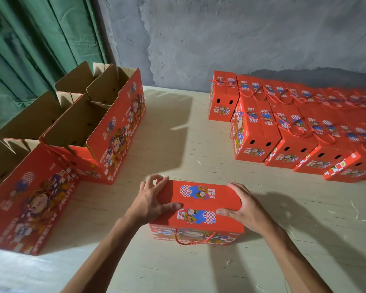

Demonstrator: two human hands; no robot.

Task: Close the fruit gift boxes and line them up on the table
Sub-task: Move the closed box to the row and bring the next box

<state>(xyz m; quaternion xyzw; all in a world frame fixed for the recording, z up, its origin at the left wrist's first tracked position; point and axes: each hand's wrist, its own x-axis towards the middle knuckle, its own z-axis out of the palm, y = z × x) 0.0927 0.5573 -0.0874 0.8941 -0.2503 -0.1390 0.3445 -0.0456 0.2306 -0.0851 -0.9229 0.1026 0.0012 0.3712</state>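
Note:
A red fruit gift box [196, 205] with its lid flaps folded down stands on the pale table [178, 267] in front of me. A red cord handle hangs on its near face. My left hand [150, 199] grips the box's left end, thumb flat on the lid and fingers curled over the far left corner. My right hand [240, 205] holds the right end, thumb on the lid and fingers wrapped over the edge. Several closed red boxes [283, 132] stand in two rows at the right.
Several open red boxes [106, 123] with raised brown flaps stand in a line along the table's left side. A green curtain [36, 49] hangs behind them, and a grey wall [241, 34] runs along the table's far edge.

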